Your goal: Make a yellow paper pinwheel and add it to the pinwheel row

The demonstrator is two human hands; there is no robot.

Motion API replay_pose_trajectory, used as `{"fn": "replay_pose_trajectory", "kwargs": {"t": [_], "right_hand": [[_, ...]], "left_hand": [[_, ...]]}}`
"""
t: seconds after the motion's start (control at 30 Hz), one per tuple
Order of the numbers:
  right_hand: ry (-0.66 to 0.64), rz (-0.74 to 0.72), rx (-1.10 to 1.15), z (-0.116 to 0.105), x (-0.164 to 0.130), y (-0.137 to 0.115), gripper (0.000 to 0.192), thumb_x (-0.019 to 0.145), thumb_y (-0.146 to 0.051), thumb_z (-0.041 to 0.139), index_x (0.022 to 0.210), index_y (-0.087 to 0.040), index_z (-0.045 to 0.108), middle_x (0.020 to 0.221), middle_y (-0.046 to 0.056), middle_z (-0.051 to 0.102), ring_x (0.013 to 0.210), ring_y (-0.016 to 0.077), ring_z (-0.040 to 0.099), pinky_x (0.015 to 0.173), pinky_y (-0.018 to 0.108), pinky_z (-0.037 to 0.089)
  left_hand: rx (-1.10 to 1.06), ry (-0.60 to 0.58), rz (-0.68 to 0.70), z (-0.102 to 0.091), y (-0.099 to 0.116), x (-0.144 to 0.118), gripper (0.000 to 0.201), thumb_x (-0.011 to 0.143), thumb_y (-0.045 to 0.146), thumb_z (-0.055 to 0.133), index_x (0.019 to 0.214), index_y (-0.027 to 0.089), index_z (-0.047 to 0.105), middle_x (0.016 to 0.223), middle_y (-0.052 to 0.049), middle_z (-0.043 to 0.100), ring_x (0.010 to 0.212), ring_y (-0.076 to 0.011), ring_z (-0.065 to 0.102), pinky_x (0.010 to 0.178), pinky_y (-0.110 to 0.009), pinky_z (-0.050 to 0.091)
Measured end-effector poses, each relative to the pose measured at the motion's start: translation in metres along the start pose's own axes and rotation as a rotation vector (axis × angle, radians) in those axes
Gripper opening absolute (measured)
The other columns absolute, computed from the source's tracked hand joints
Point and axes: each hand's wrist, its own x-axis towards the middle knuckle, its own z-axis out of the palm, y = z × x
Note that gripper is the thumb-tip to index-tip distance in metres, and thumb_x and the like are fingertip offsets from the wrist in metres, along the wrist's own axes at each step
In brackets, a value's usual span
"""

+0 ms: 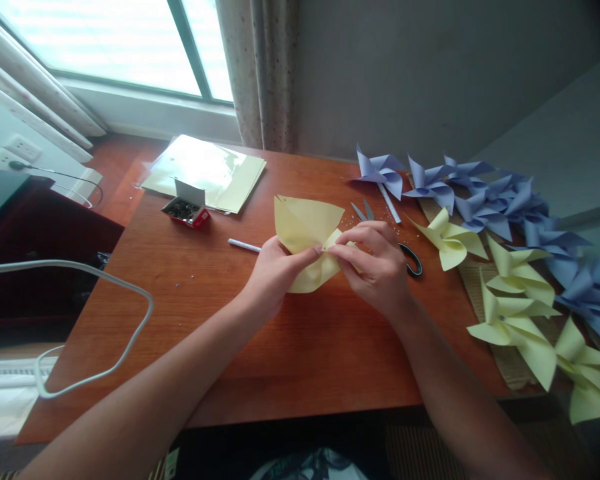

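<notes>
A yellow paper pinwheel [305,223], its sheet partly folded, is held up over the table between both hands. My left hand [280,270] grips its left side, thumb pressed near the middle of the paper. With fingertips pinched at the folded centre, my right hand [375,260] holds the right side; whether a small pin is between them cannot be made out. A pale paper stick [244,246] lies on the table just left of my left hand. Scissors [411,260] rest partly hidden behind my right hand, blades pointing away.
An open red box [186,208] of small dark pins stands left, before a plastic-wrapped stack of yellow paper [240,183]. Purple pinwheels [433,187] and yellow pinwheels [517,327] line the right side on cardboard [500,347]. A white cable [143,293] loops over the left edge.
</notes>
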Motion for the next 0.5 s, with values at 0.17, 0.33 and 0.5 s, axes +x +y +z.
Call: {"fn": "replay_pose_trajectory", "kwargs": {"t": [0.17, 0.33, 0.5], "right_hand": [[-0.012, 0.001, -0.039, -0.0006, -0.0007, 0.0003, 0.026, 0.091, -0.014, 0.064, 0.102, -0.035, 0.075, 0.099, 0.003, 0.073, 0.101, 0.0257, 0.062, 0.091, 0.045, 0.057], [-0.005, -0.018, -0.049, -0.0015, -0.0002, 0.0000, 0.026, 0.090, -0.012, 0.064, 0.101, -0.033, 0.074, 0.098, 0.004, 0.073, 0.100, 0.0255, 0.060, 0.091, 0.045, 0.056], [-0.007, -0.027, -0.052, -0.0023, 0.0009, -0.0010, 0.027, 0.090, -0.011, 0.064, 0.103, -0.032, 0.073, 0.098, 0.004, 0.072, 0.100, 0.0255, 0.060, 0.091, 0.044, 0.056]], "left_hand": [[-0.011, -0.031, -0.002, -0.0011, 0.0005, 0.0003, 0.044, 0.072, 0.037, 0.084, 0.109, 0.015, 0.075, 0.111, -0.012, 0.077, 0.096, -0.0276, 0.073, 0.081, -0.032, 0.056], [0.003, -0.055, 0.002, -0.0017, 0.0022, 0.0012, 0.043, 0.073, 0.034, 0.084, 0.109, 0.014, 0.075, 0.109, -0.012, 0.078, 0.095, -0.0270, 0.073, 0.081, -0.031, 0.056], [0.043, -0.002, 0.018, -0.0021, 0.0020, 0.0027, 0.044, 0.067, 0.030, 0.088, 0.107, 0.014, 0.075, 0.108, -0.012, 0.078, 0.102, -0.0290, 0.072, 0.084, -0.032, 0.055]]}}
